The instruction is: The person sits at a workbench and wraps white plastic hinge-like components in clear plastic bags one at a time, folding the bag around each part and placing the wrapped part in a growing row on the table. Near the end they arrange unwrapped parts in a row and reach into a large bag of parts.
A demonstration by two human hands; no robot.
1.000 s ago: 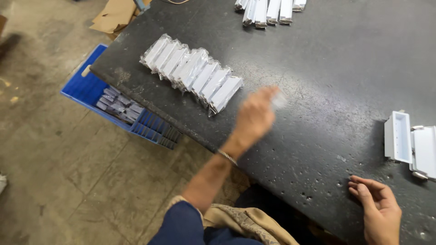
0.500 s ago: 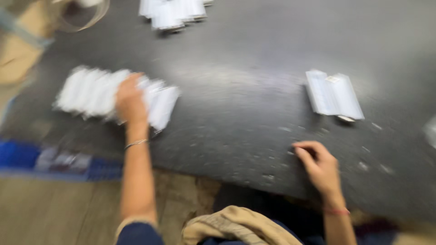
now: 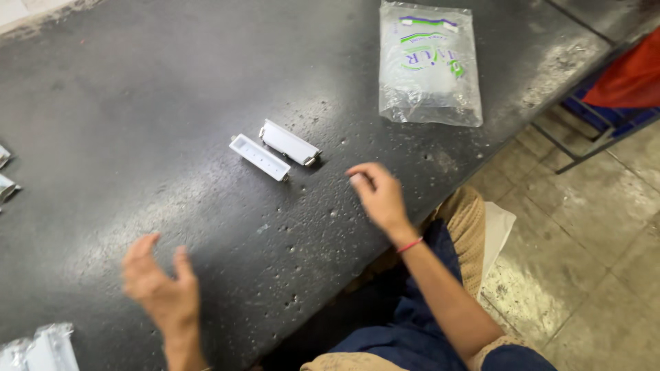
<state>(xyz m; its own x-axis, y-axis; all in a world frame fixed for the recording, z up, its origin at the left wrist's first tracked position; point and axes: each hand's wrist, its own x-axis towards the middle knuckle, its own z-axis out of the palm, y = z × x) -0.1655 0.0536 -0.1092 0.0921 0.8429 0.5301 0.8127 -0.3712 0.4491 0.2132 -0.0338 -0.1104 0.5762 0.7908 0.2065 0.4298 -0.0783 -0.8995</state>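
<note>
- Our right hand (image 3: 377, 194) hovers over the dark surface (image 3: 172, 89), grip loosely curled and holding nothing.
- Our left hand (image 3: 159, 287) hangs open, fingers spread wide, empty.
- Two white plastic pieces (image 3: 275, 150) lie side by side just beyond the right grip.
- A clear plastic bag (image 3: 427, 63) lies farther beyond it.

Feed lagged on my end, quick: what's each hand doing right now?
Left hand: open, fingers spread, holding nothing.
Right hand: loosely curled, apparently empty, near the two white plastic pieces.
</note>
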